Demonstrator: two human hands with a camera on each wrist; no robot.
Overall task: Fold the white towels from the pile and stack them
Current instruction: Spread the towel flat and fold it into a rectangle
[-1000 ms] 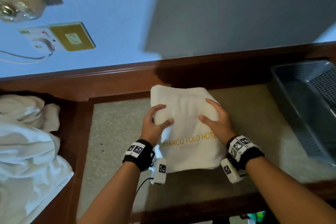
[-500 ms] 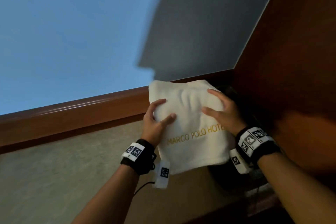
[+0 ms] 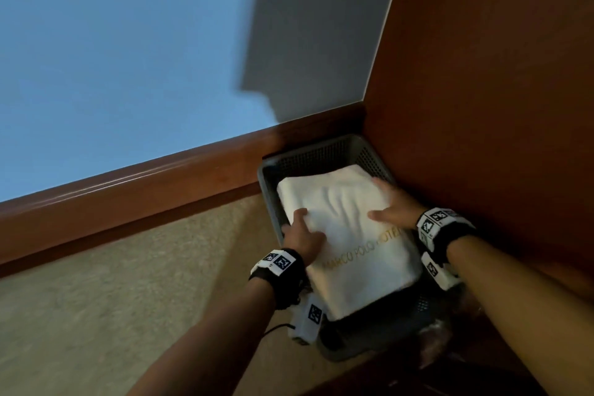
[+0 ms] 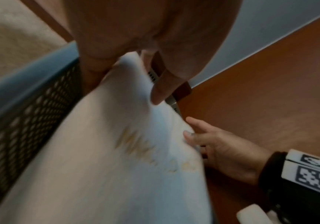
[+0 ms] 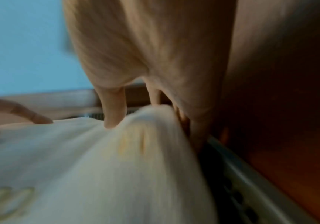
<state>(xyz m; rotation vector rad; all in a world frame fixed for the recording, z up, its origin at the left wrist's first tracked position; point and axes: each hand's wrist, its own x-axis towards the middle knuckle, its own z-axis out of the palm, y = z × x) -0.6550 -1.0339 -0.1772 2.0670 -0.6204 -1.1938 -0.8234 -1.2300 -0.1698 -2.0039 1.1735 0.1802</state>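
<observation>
A folded white towel [image 3: 350,235] with gold "MARCO POLO HOTEL" lettering lies tilted in the grey mesh basket [image 3: 308,156], its near end above the basket's front rim. My left hand [image 3: 302,230] grips its left edge, thumb on top and fingers down the side by the basket wall [image 4: 30,113]. My right hand [image 3: 393,210] grips the right edge, thumb [image 5: 115,119] pressing into the cloth. The left wrist view shows the towel [image 4: 117,159] and the right hand [image 4: 222,145]. Under the towel, the basket's inside is hidden.
The basket stands in the counter's back right corner, against a tall wooden side panel [image 3: 482,106] and a wooden back ledge [image 3: 144,190]. A beige counter surface [image 3: 128,283] stretches to the left. A blue wall [image 3: 112,58] rises behind.
Both hands carried the folded towel from the middle of the counter to the right and lowered it into the basket. The view swung right, and the towel pile left the picture.
</observation>
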